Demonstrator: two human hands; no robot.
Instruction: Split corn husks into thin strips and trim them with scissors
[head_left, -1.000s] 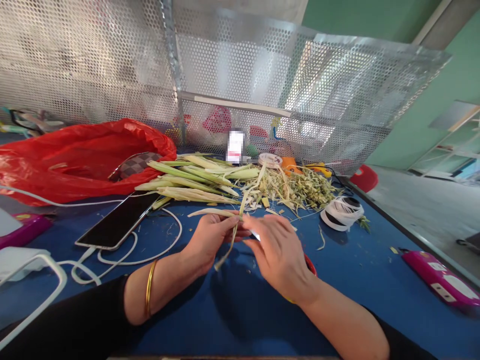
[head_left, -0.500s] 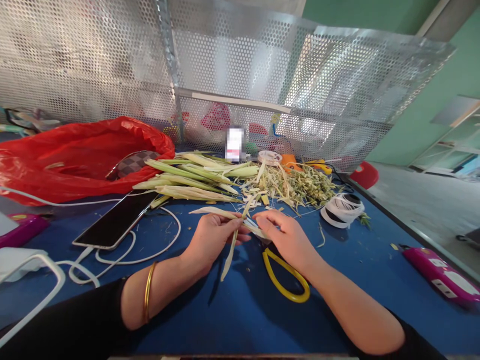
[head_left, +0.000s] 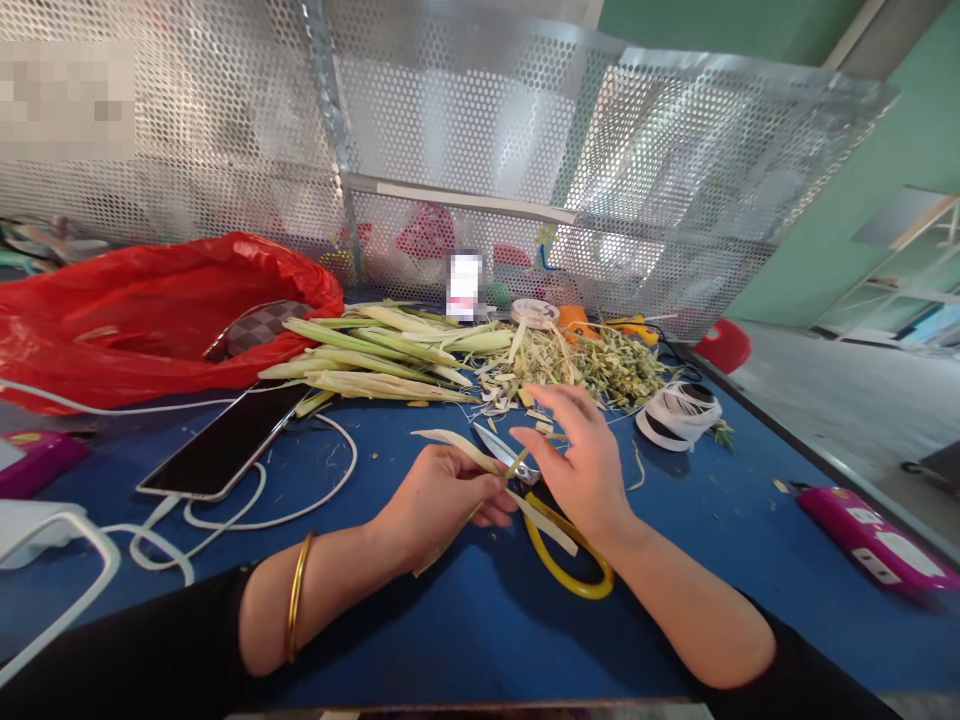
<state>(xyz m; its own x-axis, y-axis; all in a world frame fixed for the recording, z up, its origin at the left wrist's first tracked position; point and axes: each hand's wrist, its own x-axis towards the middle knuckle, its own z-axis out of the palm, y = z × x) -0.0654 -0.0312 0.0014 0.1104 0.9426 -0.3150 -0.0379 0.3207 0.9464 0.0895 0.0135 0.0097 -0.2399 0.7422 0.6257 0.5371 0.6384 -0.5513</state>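
Observation:
My left hand [head_left: 442,505], with a gold bangle at the wrist, pinches crossed strips of pale corn husk [head_left: 454,440]. One end points up to the left, a short greenish end stands up, and a flat end reaches down to the right. My right hand [head_left: 589,465] is just right of the strips, thumb and fingers spread, with nothing gripped between them. Scissors [head_left: 564,578] with yellow handles lie on the blue table beneath the hands. Their blades show between the hands; the right hand and the strips hide part of them.
A pile of husks [head_left: 375,384] lies ahead, beside dried trimmings [head_left: 615,368]. At right are a roll of white cord [head_left: 679,415] and a magenta device [head_left: 862,535]. A red bag [head_left: 150,270], a phone [head_left: 225,440] and white cables occupy the left. A perforated metal screen [head_left: 465,130] stands behind.
My right hand has let go of the husk strips, opened and lifted slightly away to the right. My left hand has moved a little right and down, still holding them. More of the scissor blades shows.

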